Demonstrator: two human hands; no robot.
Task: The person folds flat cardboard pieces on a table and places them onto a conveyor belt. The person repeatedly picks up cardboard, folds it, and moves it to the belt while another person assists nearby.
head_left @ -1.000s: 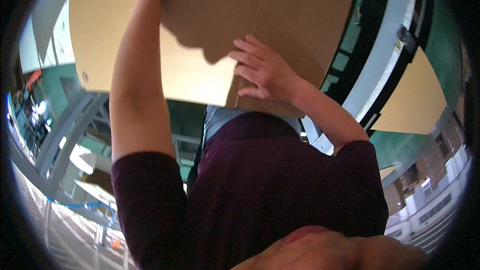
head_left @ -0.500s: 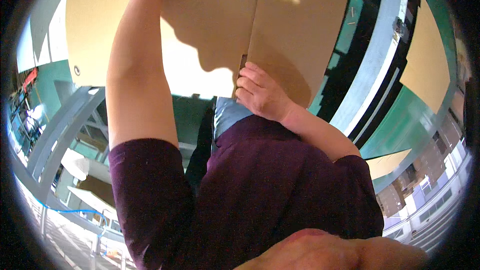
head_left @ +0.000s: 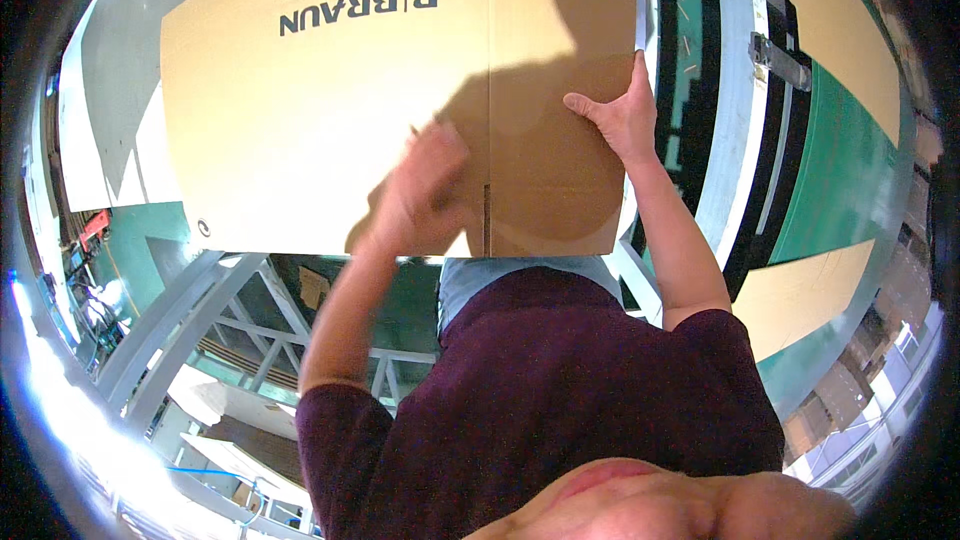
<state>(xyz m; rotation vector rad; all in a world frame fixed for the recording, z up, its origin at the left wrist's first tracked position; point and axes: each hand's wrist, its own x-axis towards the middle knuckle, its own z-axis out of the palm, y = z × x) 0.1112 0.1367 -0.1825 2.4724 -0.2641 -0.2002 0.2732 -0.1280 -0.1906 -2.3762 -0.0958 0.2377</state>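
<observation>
A large flat cardboard box blank (head_left: 330,140) lies in front of me, with a fold line and a slot cut at its near edge. Dark lettering is printed upside down on it. Over the cardboard, left of the slot, is my left hand (head_left: 425,180), bent and smeared by motion; whether it touches the surface I cannot tell. My right hand (head_left: 620,120) grips the right edge of the blank, thumb on top and the other fingers mostly hidden along or below the edge. A dark shadow covers part of the right panel.
A pale metal rail (head_left: 735,90) with a bracket (head_left: 780,62) runs along the right. Beyond it, more cardboard sheets (head_left: 805,295) lie on a green surface (head_left: 830,190). Grey metal frame legs (head_left: 190,325) stand at the lower left, near a white panel (head_left: 110,150).
My left hand has come back from the far left part of the cardboard to near its middle. My right hand has moved from the near slot to the right edge. The printed lettering now shows.
</observation>
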